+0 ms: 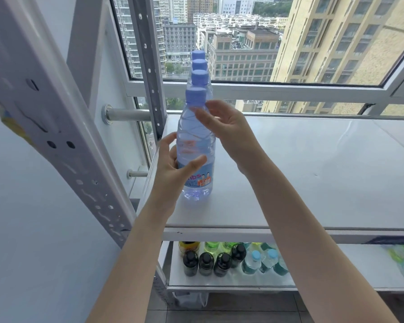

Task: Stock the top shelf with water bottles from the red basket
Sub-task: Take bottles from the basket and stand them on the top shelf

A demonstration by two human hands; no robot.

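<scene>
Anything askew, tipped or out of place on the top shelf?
Nothing stands out. Four capped water bottles stand upright in one row at the left end of the top shelf; the left hand holds the front bottle.

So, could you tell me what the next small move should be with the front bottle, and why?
Probably let go with both hands. The front bottle already stands upright on the top shelf, in line with the three bottles behind it; the left hand holds its body and the right hand is at its neck. Most of the shelf holds nothing yet.
</scene>
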